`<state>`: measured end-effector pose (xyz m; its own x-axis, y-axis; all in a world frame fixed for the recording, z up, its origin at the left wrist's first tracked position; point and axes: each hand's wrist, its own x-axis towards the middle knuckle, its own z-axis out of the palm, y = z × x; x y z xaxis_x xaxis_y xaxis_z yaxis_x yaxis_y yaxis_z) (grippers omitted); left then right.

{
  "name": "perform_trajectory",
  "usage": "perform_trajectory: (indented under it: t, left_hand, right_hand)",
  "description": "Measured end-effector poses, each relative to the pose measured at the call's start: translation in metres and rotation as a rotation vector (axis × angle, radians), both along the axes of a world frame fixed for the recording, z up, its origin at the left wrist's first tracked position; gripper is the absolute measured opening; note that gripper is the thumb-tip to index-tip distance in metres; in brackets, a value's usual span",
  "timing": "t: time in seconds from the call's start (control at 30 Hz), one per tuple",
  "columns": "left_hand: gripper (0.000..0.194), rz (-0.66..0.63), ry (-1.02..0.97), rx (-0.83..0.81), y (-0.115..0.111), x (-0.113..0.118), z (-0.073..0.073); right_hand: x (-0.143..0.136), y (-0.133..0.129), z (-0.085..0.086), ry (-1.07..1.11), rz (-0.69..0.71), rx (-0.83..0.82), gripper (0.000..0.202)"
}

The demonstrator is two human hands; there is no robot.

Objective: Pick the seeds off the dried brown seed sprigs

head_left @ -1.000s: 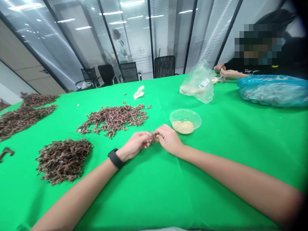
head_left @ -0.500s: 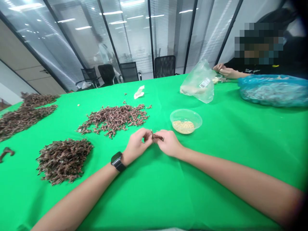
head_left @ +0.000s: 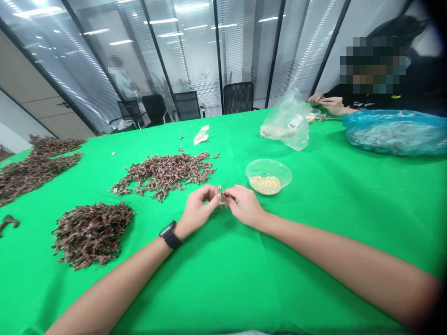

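My left hand and my right hand meet above the green cloth, fingertips pinched. Between them is a small knobbly brown piece with pale golden bits; its exact kind is too small to make out. Just beyond my right hand stands a clear plastic bowl partly filled with small golden pieces. A loose spread of brown knobbly pieces lies beyond my left hand. Nearer, to the left of my wrist, is a denser heap of similar dark brown pieces.
More brown heaps lie at the far left. A clear plastic bag and crumpled white paper sit at the back. At right, a blue plastic bag lies before a co-worker's hands. Chairs stand behind the table.
The fingers of both hands have shifted slightly around the small brown piece, and more golden bits show on it. A person behind the glass has moved left.
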<state>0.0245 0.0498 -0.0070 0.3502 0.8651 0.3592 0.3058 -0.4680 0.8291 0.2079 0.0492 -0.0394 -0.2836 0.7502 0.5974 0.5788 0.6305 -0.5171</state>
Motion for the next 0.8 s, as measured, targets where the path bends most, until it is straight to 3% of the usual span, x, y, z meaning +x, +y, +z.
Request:
perform_trajectory:
  t: [0.1, 0.17, 0.37, 0.47, 0.7, 0.8]
  left_hand:
    - [0.019, -0.075, -0.296, -0.458, -0.0030, 0.0067, 0.0023]
    - [0.019, -0.117, -0.434, -0.668, -0.0038, 0.0083, 0.0043]
    - [0.016, -0.116, -0.593, -0.936, -0.0044, 0.0069, 0.0077]
    - [0.017, -0.105, -0.558, -0.892, -0.0044, 0.0074, 0.0066]
    - [0.016, 0.011, -0.319, -0.445, -0.0046, 0.0110, 0.0014]
    - [0.014, 0.019, -0.291, -0.433, -0.0048, 0.0109, 0.0018]
  right_hand:
    - [0.0037, 0.0042, -0.0039, -0.098, -0.018, 0.095, 0.014]
    - [0.0057, 0.0054, -0.0045, -0.149, -0.019, 0.141, 0.016]
    - [0.0076, 0.0044, -0.0021, -0.189, -0.044, 0.193, 0.016]
    - [0.0069, 0.0037, -0.0031, -0.182, -0.039, 0.169, 0.015]
    - [0.0012, -0.0006, -0.0022, -0.106, -0.013, -0.006, 0.016]
    - [0.0002, -0.0019, -0.0001, -0.081, -0.015, -0.039, 0.017]
